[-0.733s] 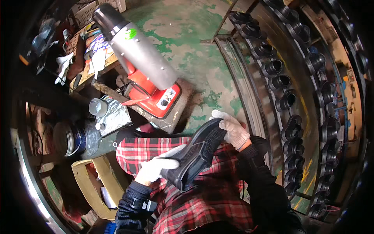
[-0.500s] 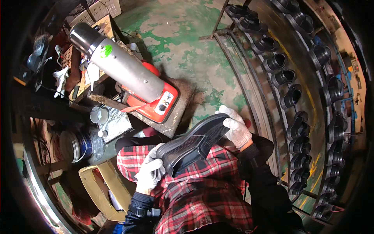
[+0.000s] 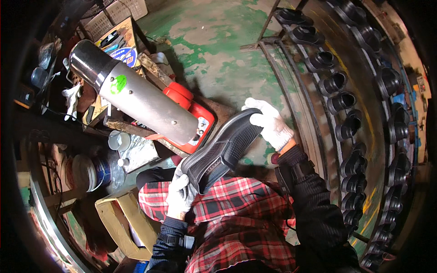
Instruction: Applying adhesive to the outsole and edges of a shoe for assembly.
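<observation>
A black slip-on shoe (image 3: 224, 148) with a perforated upper lies tilted between my hands, above the red plaid cloth on my lap. My left hand (image 3: 181, 193), in a white glove, pinches its lower left end near the opening. At the upper right end, my gloved right hand (image 3: 269, 122) has its fingers wrapped round the toe and sole edge. Just beyond the shoe stands a red machine (image 3: 200, 123) bearing a large grey metal cylinder (image 3: 148, 111) with a dark end. The far end of the shoe is close to the machine's control panel.
On the right, long metal racks (image 3: 291, 86) hold several black shoes (image 3: 341, 102). An open cardboard box (image 3: 109, 218) sits at the lower left, near a white bucket (image 3: 86, 173). A cluttered workbench (image 3: 98, 109) stands behind the machine, with a clear plastic cup (image 3: 119, 140) beside it.
Both hands have raised the shoe and carried it away from my lap, toward the machine. Its right end now points more steeply upward. The whole view has shifted slightly.
</observation>
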A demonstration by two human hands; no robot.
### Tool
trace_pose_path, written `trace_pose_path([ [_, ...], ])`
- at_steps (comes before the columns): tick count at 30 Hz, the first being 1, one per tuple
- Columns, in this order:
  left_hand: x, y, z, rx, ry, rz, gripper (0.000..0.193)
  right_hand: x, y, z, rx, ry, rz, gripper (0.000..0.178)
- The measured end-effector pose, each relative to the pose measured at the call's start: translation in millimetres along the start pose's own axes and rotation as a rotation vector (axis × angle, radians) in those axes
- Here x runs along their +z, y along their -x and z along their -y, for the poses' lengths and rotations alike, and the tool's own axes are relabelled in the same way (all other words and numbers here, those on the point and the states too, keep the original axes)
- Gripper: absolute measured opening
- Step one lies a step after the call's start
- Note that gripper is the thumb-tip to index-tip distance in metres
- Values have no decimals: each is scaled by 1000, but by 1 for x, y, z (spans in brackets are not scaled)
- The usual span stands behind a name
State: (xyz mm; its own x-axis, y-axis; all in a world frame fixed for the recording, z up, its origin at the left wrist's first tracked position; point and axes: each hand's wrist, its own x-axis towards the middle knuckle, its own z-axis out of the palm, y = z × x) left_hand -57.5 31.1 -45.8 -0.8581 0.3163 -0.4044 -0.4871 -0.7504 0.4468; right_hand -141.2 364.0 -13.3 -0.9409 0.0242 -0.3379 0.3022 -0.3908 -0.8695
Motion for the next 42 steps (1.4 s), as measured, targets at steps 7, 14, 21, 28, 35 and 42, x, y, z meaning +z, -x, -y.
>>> trace_pose_path([
  [7, -9, 21, -23, 11, -52, -85, 66, 20, -21, -14, -32, 43, 217, 54],
  [14, 1, 55, -12, -291, 16, -179, 61, 11, -2, -24, 259, -308, 121, 53],
  [21, 23, 71, -12, -325, 570, -188, 57, 39, -5, -23, 154, 76, 36, 41],
  [28, 63, 29, -16, -280, 293, -90, 50, 11, -6, -9, 329, -491, -140, 20],
  [35, 63, 36, -18, -285, 130, -11, 47, -12, 52, -18, 206, -513, -277, 32],
  [42, 53, 67, -9, -330, 285, 12, 52, 0, 41, -23, 278, -427, -141, 27],
])
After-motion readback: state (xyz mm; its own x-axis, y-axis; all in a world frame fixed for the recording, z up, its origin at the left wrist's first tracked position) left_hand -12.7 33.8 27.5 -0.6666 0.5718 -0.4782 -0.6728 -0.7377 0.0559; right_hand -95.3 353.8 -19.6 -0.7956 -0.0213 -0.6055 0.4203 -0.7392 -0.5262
